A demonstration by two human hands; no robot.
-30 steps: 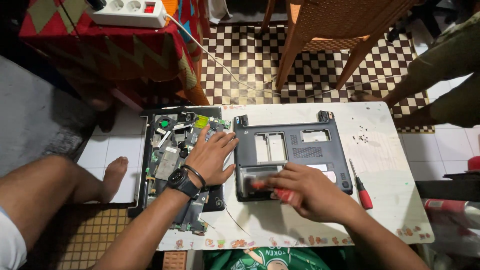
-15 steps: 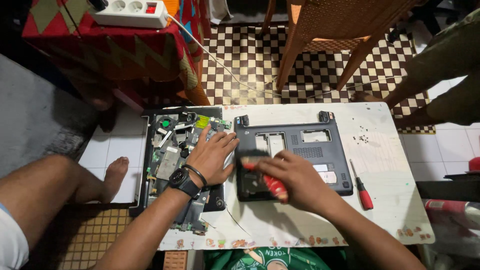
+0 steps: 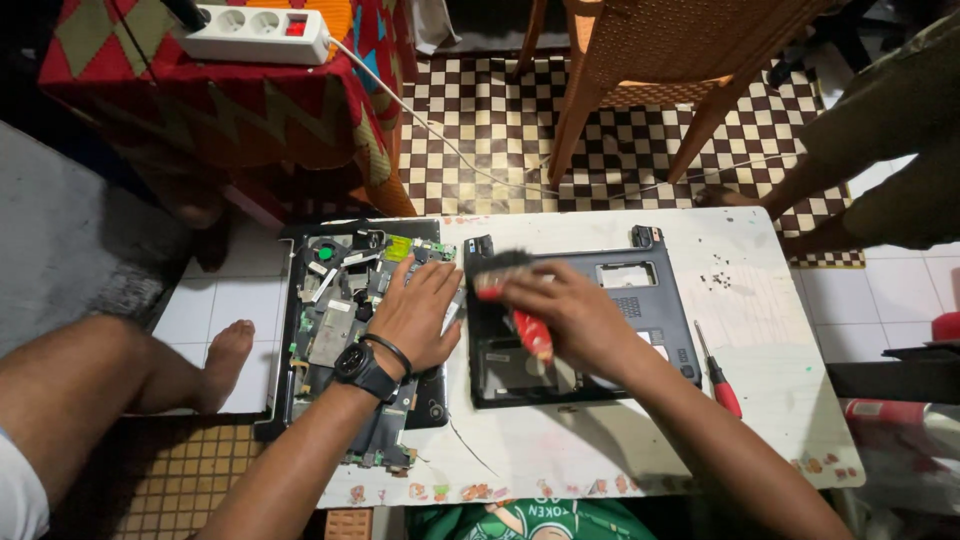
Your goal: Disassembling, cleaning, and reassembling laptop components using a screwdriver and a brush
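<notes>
The left hand [image 3: 415,315] lies flat and open on the exposed laptop board [image 3: 345,330]. The right hand [image 3: 575,320], closed around a red-handled brush [image 3: 520,310], has moved from the grey laptop case's [image 3: 600,320] near edge up to its far left corner. A red screwdriver [image 3: 720,372] and loose screws [image 3: 725,282] lie right on the counter [image 3: 780,420].

This looks like a room in a home used for repair work on the floor. A low white table [image 3: 760,300] stands on white tiles beside a brown checkered mat [image 3: 480,140]. A wooden chair [image 3: 640,60] and a power strip [image 3: 255,35] on a patterned red cloth [image 3: 200,100] stand close by.
</notes>
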